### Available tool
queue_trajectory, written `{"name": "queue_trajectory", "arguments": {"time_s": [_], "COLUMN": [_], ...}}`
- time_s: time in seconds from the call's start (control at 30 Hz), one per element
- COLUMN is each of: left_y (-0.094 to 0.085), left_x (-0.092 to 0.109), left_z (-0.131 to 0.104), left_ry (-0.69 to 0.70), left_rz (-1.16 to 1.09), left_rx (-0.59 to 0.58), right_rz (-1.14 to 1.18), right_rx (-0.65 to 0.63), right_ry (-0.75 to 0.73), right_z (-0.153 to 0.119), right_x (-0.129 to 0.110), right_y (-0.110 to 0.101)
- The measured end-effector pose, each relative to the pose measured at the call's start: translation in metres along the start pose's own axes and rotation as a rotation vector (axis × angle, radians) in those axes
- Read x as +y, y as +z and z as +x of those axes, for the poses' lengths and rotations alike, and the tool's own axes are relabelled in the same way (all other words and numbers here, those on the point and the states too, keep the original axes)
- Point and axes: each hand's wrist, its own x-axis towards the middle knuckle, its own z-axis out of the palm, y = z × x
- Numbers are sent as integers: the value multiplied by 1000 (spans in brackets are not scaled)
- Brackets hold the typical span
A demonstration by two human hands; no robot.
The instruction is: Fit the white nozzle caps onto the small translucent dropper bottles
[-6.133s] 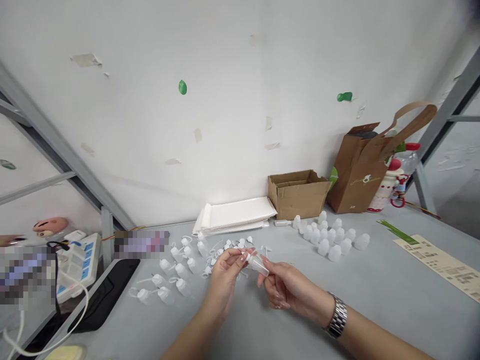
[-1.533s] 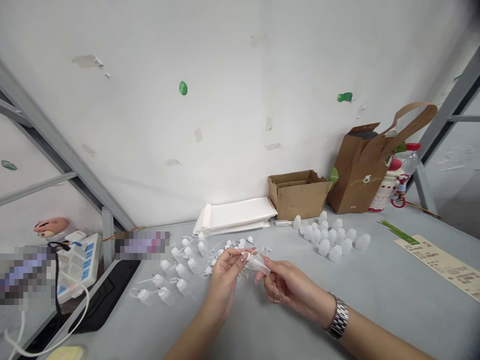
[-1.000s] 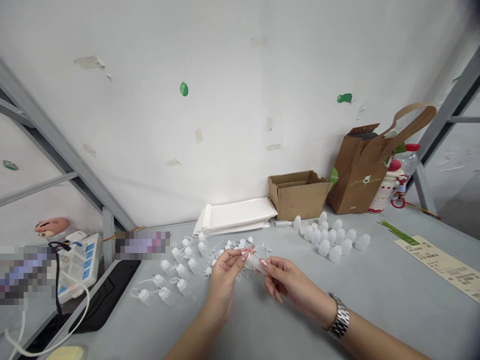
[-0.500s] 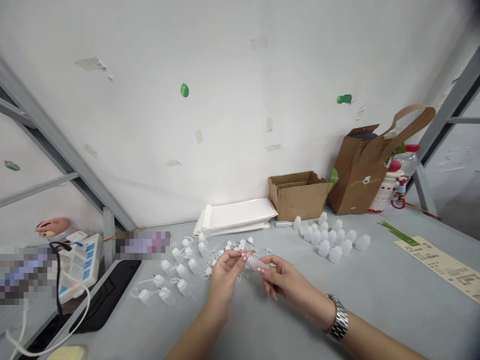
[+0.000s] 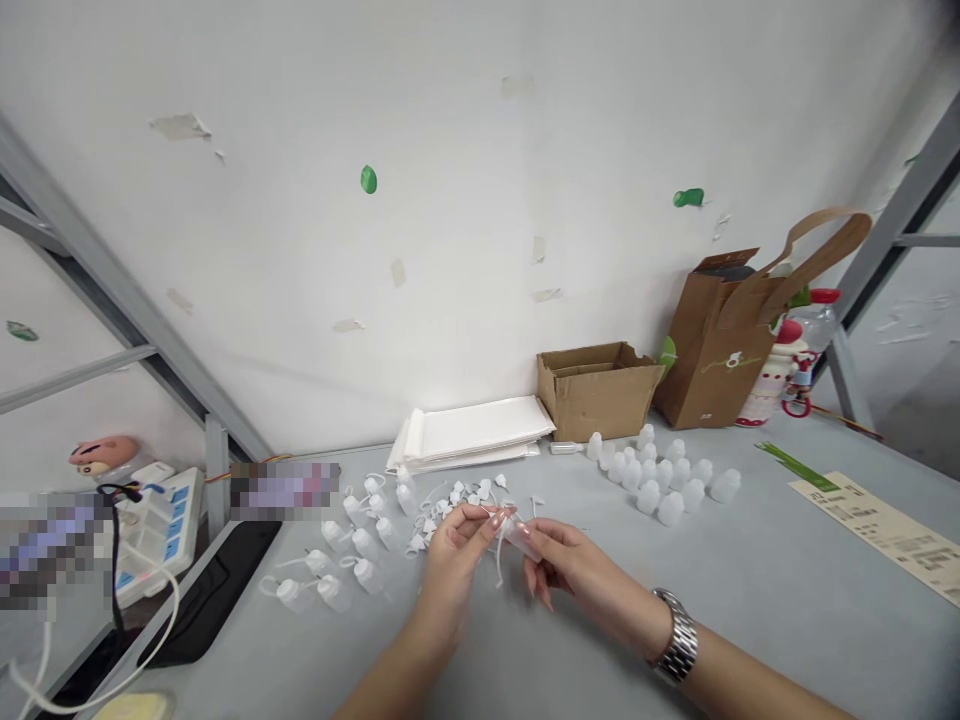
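Note:
Between my hands is a small translucent bottle [image 5: 523, 537]. My right hand [image 5: 562, 560] is closed around its body, with the lower fingers curled beneath. At its neck, my left hand [image 5: 459, 550] pinches a small white cap [image 5: 505, 516] with a thin strap that hangs down. Loose white caps with straps [image 5: 450, 500] lie in a pile just behind my left hand. Several capped bottles [image 5: 365, 544] stand to the left of the pile. Uncapped translucent bottles [image 5: 649, 496] stand in a group at the right.
White flat packages [image 5: 472, 432] and an open cardboard box [image 5: 600, 392] sit against the wall. Right of them stand a brown bag [image 5: 720, 350] and a snowman figure [image 5: 776, 375]. A label sheet [image 5: 885, 530] lies far right; a black object [image 5: 217, 595] and power strip [image 5: 169, 535] are left.
The bottle is tilted differently, and the strap now hangs down below the cap between my hands. My left hand's fingertips have shifted slightly right toward the bottle's neck.

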Motion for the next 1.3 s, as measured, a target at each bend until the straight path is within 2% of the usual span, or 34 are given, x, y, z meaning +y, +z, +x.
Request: {"name": "queue_trajectory", "arguments": {"time_s": [0.17,0.43,0.7,0.83,0.93,1.17,1.3], "left_y": [-2,-5,-7,-2,0,-6,-5], "left_x": [-1,-1,-2,2,3,-2,0], "left_z": [2,0,4,0,-4,3,5], "left_ry": [-6,12,18,6,3,21,21], "left_rz": [15,2,-6,-4,-9,-29,37], "left_rx": [-4,-56,-8,-77,-119,3,-17], "right_rz": [-61,-58,-89,-22,43,-1,-114], "right_rx": [66,-42,5,-39,-2,13,61], "right_ry": [-64,-20,-60,9,11,-48,-58], "right_z": [2,4,3,1,1,-1,1], "right_x": [1,7,3,2,2,-4,-4], "right_y": [-1,-2,-3,-3,-5,-5,-4]}}
